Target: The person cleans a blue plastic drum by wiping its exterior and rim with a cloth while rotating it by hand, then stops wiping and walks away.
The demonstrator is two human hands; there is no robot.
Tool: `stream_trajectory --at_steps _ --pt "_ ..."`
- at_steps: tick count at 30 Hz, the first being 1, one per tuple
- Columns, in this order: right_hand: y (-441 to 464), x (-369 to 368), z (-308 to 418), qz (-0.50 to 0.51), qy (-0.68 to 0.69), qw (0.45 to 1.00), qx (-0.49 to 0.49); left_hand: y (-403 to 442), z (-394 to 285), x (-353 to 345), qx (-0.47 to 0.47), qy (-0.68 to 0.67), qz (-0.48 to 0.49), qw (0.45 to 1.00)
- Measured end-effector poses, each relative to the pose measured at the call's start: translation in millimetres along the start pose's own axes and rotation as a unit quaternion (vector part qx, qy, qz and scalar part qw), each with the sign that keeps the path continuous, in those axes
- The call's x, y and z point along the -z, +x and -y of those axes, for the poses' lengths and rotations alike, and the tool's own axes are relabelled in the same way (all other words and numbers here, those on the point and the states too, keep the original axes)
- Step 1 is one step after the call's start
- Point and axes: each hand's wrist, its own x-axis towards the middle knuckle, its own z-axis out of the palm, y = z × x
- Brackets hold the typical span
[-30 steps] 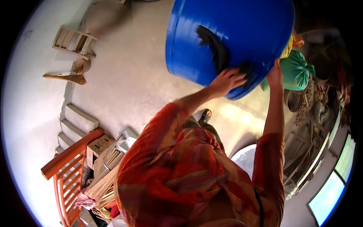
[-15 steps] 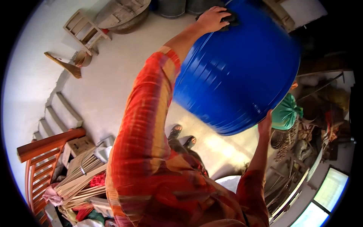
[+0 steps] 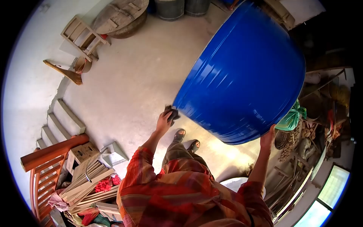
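A large glossy blue barrel is tilted in front of me and fills the upper right. My left hand is closed around a dark, crumpled cloth, close to the barrel's lower left edge. Whether the cloth touches that edge I cannot tell. At the barrel's lower right rim, my right hand grips the edge, its fingers partly hidden by the barrel.
A green plastic bag lies beyond my right hand, near piled clutter. To the left are a red-brown railing, bundled sticks, a metal dustpan and steps. A broom and wooden chair stand by the wall.
My left hand has come down and toward me with the cloth, from the barrel's upper side to beside its lower left edge. My right hand stays at the rim.
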Motion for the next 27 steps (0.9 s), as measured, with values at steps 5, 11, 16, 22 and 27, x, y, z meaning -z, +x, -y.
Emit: stream_trajectory --at_steps 5,11,16,22,27 --pt "-0.3 13.0 -4.9 0.022 0.018 1.0 -0.01 66.0 -83.3 57.1 0.157 -0.466 -0.15 0.858" --pt "-13.9 24.2 -22.6 -0.02 0.058 0.997 -0.036 138.3 -246.8 102.5 -0.233 -0.171 -0.101 0.952" --pt "-28.7 59.1 -45.2 -0.132 -0.354 0.926 -0.019 146.6 -266.2 36.3 -0.341 0.14 -0.084 0.926" --pt "-10.4 31.8 -20.8 -0.127 -0.238 0.962 0.053 208.2 -342.7 43.2 -0.361 0.213 -0.067 0.906" --pt "3.5 26.5 -21.2 -0.124 -0.204 0.968 0.08 345.9 -416.5 22.7 -0.316 0.257 -0.085 0.909"
